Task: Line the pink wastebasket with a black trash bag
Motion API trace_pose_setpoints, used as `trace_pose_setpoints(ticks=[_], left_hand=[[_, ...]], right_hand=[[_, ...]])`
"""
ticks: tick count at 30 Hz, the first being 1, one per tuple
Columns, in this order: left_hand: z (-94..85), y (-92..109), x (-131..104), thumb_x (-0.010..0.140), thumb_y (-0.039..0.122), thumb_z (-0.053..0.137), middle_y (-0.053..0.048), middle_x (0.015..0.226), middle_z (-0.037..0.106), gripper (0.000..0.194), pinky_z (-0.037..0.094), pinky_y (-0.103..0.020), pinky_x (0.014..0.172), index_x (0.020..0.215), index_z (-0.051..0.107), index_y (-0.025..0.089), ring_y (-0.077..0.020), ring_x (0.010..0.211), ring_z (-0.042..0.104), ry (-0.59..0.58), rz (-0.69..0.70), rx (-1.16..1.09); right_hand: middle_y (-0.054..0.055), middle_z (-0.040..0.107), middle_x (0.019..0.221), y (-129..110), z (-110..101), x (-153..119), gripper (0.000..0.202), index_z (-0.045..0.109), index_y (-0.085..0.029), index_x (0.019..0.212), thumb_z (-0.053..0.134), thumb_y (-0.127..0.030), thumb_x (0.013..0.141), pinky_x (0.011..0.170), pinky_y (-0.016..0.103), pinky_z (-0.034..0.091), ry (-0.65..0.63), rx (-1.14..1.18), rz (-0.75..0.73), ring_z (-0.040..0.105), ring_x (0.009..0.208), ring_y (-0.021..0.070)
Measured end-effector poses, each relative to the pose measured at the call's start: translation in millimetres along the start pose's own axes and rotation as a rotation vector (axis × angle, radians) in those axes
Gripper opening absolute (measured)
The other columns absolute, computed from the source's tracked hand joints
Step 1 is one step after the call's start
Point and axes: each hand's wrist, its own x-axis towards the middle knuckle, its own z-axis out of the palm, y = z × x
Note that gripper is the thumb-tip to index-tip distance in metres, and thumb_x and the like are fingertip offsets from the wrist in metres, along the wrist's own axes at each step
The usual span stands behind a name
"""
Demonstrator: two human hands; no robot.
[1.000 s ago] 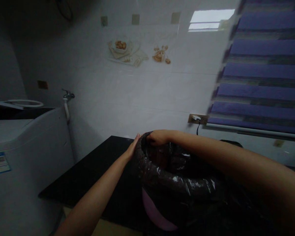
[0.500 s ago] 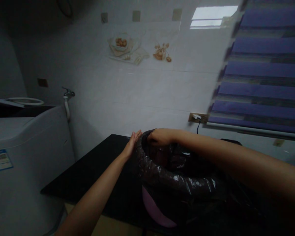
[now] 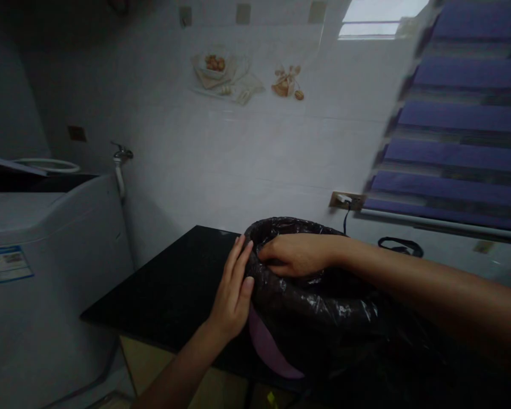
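Head view, the only one, shows a dim room and a pink bin [image 3: 266, 349] lined with a black plastic bag [image 3: 319, 304], standing at the near right edge of a black surface [image 3: 170, 284]. The bag's rolled top wraps over the bin's rim, so only a strip of pink wall shows below it on the left. The left hand [image 3: 234, 289] lies flat against the outside of the bag on the bin's left side, fingers [image 3: 241, 258] stretched upward and together, its grip released, pressing rather than grasping. The right hand [image 3: 296, 254] reaches across from the right, over the bin's mouth, and its fingers curl down over the far left part of the bag's rim; this grip is clenched on the plastic there. The two hands sit just beside each other with the bag's rolled edge between them. To the left, well apart from the bin, stands a white washing machine [image 3: 46, 267] with a tap [image 3: 121, 153] on the tiled wall [image 3: 238, 147] behind it. On the right hangs a purple striped blind [image 3: 460, 113], with a wall socket [image 3: 344, 200] just left of its lower edge.
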Motion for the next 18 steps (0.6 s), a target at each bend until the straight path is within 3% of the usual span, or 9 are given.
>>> trace_pose_setpoints(ticks=[10, 15, 18], left_hand=[[34.3, -22, -10, 0.097, 0.048, 0.024, -0.006, 0.161, 0.006, 0.062, 0.013, -0.045, 0.117, 0.152, 0.003, 0.029, -0.0247, 0.146, 0.010, 0.142, 0.102, 0.022], [35.7, -28, -13, 0.095, 0.052, 0.027, -0.003, 0.162, -0.003, 0.069, 0.012, -0.043, 0.118, 0.152, -0.003, 0.029, -0.0264, 0.146, 0.004, 0.115, 0.087, 0.049], [27.9, -27, -16, 0.095, 0.049, 0.028, -0.006, 0.161, -0.004, 0.069, 0.012, -0.049, 0.117, 0.152, -0.005, 0.028, -0.0281, 0.146, 0.003, 0.095, 0.083, 0.099]], right_hand=[[0.012, 0.066, 0.086, -1, 15, 1, 0.023, 0.065, -0.005, 0.093, 0.045, -0.011, 0.084, 0.068, 0.028, 0.041, -0.026, 0.024, 0.069, 0.054, 0.072, 0.0141], [0.015, 0.067, 0.095, -2, 19, -2, 0.026, 0.066, -0.005, 0.097, 0.049, -0.008, 0.078, 0.070, 0.029, 0.043, -0.033, -0.014, 0.089, 0.058, 0.078, 0.0167], [0.014, 0.067, 0.094, -2, 14, -11, 0.024, 0.066, -0.007, 0.097, 0.047, -0.014, 0.084, 0.073, 0.031, 0.044, 0.033, -0.051, 0.096, 0.059, 0.080, 0.0176]])
